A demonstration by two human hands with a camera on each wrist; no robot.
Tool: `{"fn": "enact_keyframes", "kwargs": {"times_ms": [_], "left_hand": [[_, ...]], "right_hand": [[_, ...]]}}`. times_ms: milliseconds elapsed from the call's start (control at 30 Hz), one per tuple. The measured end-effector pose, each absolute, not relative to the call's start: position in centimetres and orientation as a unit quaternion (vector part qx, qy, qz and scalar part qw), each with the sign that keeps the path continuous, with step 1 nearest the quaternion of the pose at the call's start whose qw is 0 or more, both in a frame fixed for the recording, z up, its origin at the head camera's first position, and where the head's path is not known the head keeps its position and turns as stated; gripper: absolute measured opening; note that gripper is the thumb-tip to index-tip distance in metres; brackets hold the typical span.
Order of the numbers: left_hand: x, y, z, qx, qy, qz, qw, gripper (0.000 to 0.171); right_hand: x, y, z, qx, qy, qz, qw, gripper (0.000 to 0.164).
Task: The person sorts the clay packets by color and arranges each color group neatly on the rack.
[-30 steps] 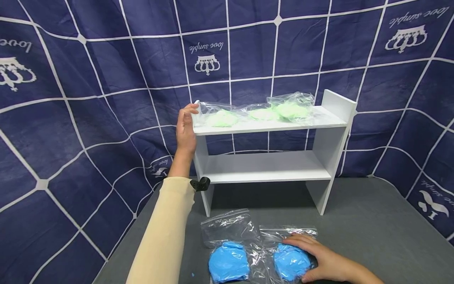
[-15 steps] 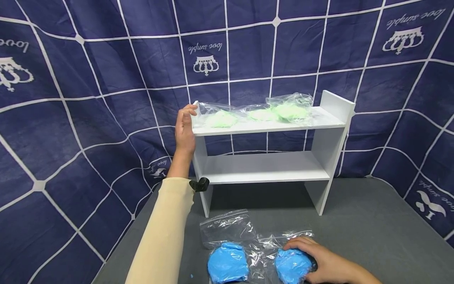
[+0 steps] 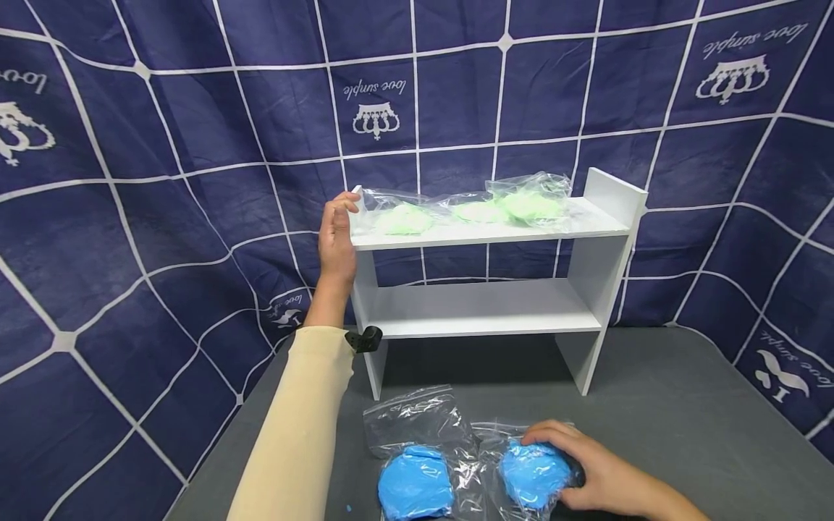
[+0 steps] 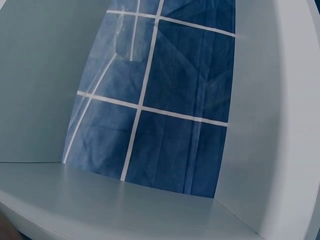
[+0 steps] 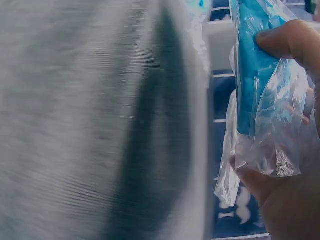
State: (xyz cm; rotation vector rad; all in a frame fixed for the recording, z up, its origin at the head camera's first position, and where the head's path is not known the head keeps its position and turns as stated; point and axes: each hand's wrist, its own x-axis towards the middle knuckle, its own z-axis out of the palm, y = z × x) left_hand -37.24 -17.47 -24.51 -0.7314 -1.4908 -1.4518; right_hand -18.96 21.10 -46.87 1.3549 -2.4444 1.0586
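Observation:
In the head view my left hand (image 3: pixel 337 239) grips the left side panel of a white two-tier shelf (image 3: pixel 495 307), fingers bent over its upper edge. My right hand (image 3: pixel 589 470) holds a clear zip bag with a blue, clay-like lump (image 3: pixel 534 474) in it. In the right wrist view, the thumb and fingers pinch this bag (image 5: pixel 252 70), which stands on edge there. To its left lies a second zip bag with a blue lump (image 3: pixel 415 483) on the grey tabletop. The left wrist view shows the shelf's inside panels (image 4: pixel 255 115), with only a dark sliver of hand at the corner.
Several clear bags with pale green lumps (image 3: pixel 405 219) lie on the top shelf board. The lower board (image 3: pixel 482 307) is white. A navy curtain (image 3: pixel 456 94) with white lines hangs behind and at both sides. The grey tabletop (image 3: pixel 677 405) stretches out around the shelf.
My right hand has closed around the right-hand blue bag, which has shifted and lifted slightly. My left hand keeps its hold on the shelf. The head view has drifted slightly.

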Motion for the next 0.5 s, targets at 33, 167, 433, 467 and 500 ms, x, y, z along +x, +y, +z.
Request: {"fn": "enact_keyframes", "kwargs": {"times_ms": [33,167,433,467,500], "left_hand": [[-37.2,-17.5,-24.5,-0.296,-0.604,-0.588,0.45,0.066],[-37.3,-17.4,-24.6,-0.294,-0.608,-0.586,0.448,0.07],[-37.3,-17.4,-24.4,-0.292,-0.605,-0.59,0.448,0.064],[-37.4,-17.4,-24.4,-0.291,-0.604,-0.59,0.449,0.065],[-37.4,-17.5,-24.5,-0.29,-0.603,-0.591,0.45,0.065]], "right_hand": [[-18.9,21.1,-46.4,0.452,-0.817,0.347,0.093,0.086],[-18.9,21.1,-44.5,0.452,-0.819,0.32,0.146,0.086],[-19.9,21.4,-39.6,0.421,-0.832,0.313,0.178,0.086],[-20.1,21.4,-39.0,0.418,-0.834,0.31,0.184,0.085],[-20.3,21.3,-38.4,0.416,-0.833,0.309,0.192,0.085]]}}
